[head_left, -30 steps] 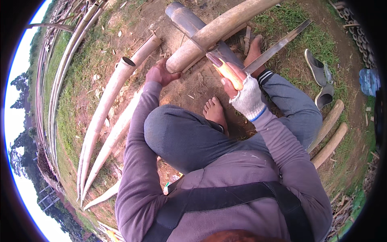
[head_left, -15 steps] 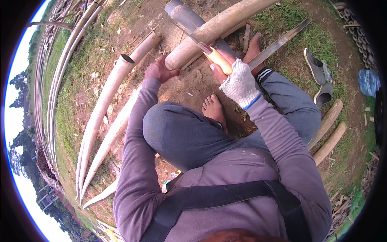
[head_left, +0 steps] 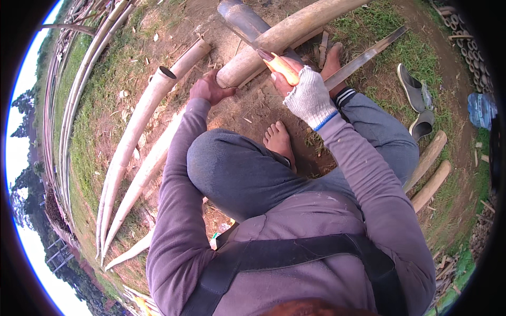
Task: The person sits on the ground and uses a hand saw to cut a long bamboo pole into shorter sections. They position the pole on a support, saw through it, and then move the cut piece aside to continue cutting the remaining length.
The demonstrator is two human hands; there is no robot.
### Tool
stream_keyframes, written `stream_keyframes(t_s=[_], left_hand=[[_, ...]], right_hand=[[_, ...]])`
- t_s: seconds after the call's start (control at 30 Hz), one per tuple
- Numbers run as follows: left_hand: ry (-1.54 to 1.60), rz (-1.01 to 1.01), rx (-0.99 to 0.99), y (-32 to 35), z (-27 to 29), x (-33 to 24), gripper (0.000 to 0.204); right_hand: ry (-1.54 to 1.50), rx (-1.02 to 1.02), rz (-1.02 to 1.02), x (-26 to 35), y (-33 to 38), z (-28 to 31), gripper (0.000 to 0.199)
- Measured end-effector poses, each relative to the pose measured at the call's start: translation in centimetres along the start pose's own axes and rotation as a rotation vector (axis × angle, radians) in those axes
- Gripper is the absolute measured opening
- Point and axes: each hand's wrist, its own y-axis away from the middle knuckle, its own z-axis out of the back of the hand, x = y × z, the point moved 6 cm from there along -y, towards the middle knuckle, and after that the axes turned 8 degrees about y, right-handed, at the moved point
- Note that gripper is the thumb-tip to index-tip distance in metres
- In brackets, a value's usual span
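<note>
My right hand [head_left: 303,87], in a white knitted glove with bare fingertips, is closed round the orange handle of a handsaw [head_left: 278,66]. The saw's thin blade runs up and left from the handle across a thick, pale bamboo pole [head_left: 295,30]. At the pole's near cut end, my bare left hand [head_left: 212,88] grips it, thumb on the near side. The pole rests across a darker, greyish bamboo log [head_left: 245,18]. A long flat metal blade [head_left: 369,54] lies to the right of my gloved hand, by my right foot; its handle is hidden.
Cut bamboo poles [head_left: 138,121] lie on the left, one with its hollow end facing up. Grey slippers [head_left: 411,84] and a blue plastic bottle [head_left: 482,110] lie on the right. Two short bamboo pieces [head_left: 431,184] are beside my right leg. Stacked bamboo sections [head_left: 469,52] stand far right.
My right hand and the saw have slid slightly forward and to the left. My left hand stays at the pole's end.
</note>
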Motion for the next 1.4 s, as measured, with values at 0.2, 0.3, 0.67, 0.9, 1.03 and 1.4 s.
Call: stream_keyframes(t_s=[0.2, 0.3, 0.67, 0.9, 1.03, 1.4], left_hand=[[-0.008, 0.053, 0.031, 0.3, -0.2, 0.5, 0.111], [-0.002, 0.032, 0.018, -0.1, -0.2, 0.0, 0.108], [0.019, 0.03, 0.113, 0.1, -0.1, 0.5, 0.12], [0.022, -0.02, 0.088, -1.3, -0.4, -0.3, 0.124], [0.047, -0.024, 0.086, -0.7, 0.4, -0.4, 0.125], [0.013, 0.018, 0.101, -0.5, 0.0, -0.9, 0.12]], right_hand=[[-0.129, 0.068, -0.041, -0.9, 15.3, 9.4, 0.051], [-0.112, -0.057, 0.036, -1.4, 10.1, 5.2, 0.049], [-0.125, 0.107, -0.077, -1.9, 15.2, 8.4, 0.053], [-0.001, 0.004, 0.012, -1.5, 1.0, -0.6, 0.045], [-0.139, -0.113, 0.005, -1.2, -0.1, -1.4, 0.043], [-0.087, -0.068, 0.022, -2.5, 5.1, 0.9, 0.045]])
